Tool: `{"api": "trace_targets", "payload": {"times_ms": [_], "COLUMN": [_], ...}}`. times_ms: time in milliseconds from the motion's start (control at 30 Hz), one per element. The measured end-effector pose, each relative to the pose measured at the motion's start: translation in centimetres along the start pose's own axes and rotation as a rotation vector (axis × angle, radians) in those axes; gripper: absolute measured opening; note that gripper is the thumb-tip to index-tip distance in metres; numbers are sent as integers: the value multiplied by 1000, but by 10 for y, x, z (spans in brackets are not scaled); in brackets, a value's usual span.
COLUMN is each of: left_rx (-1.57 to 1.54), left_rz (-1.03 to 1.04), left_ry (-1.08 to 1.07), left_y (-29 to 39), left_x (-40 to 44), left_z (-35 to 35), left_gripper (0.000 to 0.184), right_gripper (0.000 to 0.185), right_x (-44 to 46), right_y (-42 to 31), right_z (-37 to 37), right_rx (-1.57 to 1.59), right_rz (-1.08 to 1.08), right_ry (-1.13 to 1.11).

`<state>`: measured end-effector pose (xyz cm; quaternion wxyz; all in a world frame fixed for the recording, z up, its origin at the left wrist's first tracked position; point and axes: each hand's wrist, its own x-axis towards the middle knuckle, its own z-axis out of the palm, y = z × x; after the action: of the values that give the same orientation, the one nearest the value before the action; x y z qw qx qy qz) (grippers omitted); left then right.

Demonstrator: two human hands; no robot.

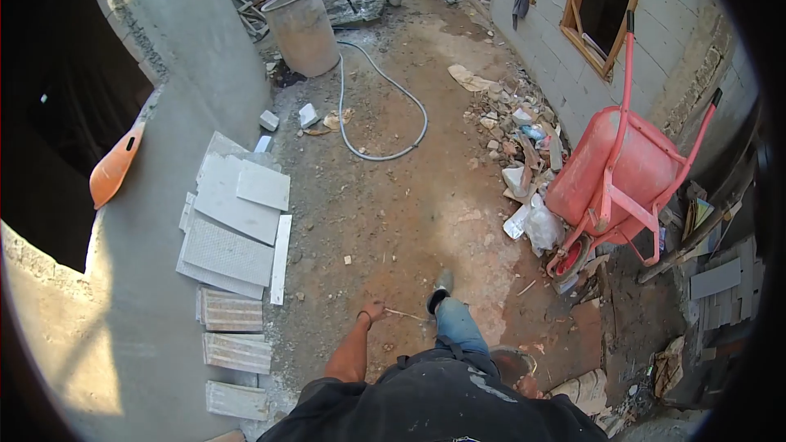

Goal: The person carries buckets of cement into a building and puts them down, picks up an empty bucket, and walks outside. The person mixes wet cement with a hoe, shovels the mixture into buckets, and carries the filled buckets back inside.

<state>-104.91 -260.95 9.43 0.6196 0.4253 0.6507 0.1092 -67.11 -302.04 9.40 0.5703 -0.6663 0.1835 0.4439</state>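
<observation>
Directions are read from the middle of the view. At nine o'clock, an orange plastic piece [115, 168] rests on the edge of a wall opening, and nearer in, pale slabs [233, 211] overlap on the ground. Between seven and eight, streaked panels [236, 352] lie in a row. A large barrel [303, 35] stands at eleven, and a grey hose [380, 158] loops out from beside it at twelve. At six, the left hand [374, 311] appears to be grasping one end of a thin stick [407, 315], which points toward the boot [443, 281]. At five, a round container [511, 367] sits just beside the right hand [529, 386]; I cannot tell that grip's state. Rubble [520, 170] is heaped at two, next to a red wheelbarrow [616, 176] at three, tipped against the wall.
</observation>
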Motion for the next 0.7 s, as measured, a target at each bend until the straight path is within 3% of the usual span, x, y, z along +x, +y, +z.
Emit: {"api": "trace_targets", "payload": {"times_ms": [33,67,133,200,233,400,467,500,567,600,667,700], "left_rx": [306,317,332,-77,-92,-279,-217,-217,-154,-154,-179,-148], "left_rz": [-111,-149,-228,-326,-340,-409,-531,-525,-515,-528,-547,-500], "left_ry": [-25,63,150,52,45,297,217,222,211,209,249,236], "left_y": [2,8,29,49,61,135,171,194,235,253,313,347], "left_x": [18,26,38,41,45,123,163,188,228,247,305,337], "left_z": [-15,-21,-41,-52,-54,-61,-69,-76,-86,-94,-109,-121], "left_gripper": [14,12,11,10,10,17,18,18,18,18,17,16], "right_gripper": [31,32,35,40,41,46,45,45,51,51,54,45], "right_x": [16,27,4,52,61,166,227,235,234,237,251,255], "right_y": [-16,-36,-117,-155,-184,-271,-285,-302,-343,-361,-403,-424], "right_z": [28,63,152,192,223,358,390,419,461,481,524,542], "right_rx": [-196,-390,-470,-550,-581,-779,-917,-912,-1079,-1089,-1133,-1178], "right_rz": [-68,-136,-179,-129,-115,-153,-376,-378,-668,-658,-739,-751], "right_ry": [185,367,268,232,202,153,174,168,117,117,321,282]}}
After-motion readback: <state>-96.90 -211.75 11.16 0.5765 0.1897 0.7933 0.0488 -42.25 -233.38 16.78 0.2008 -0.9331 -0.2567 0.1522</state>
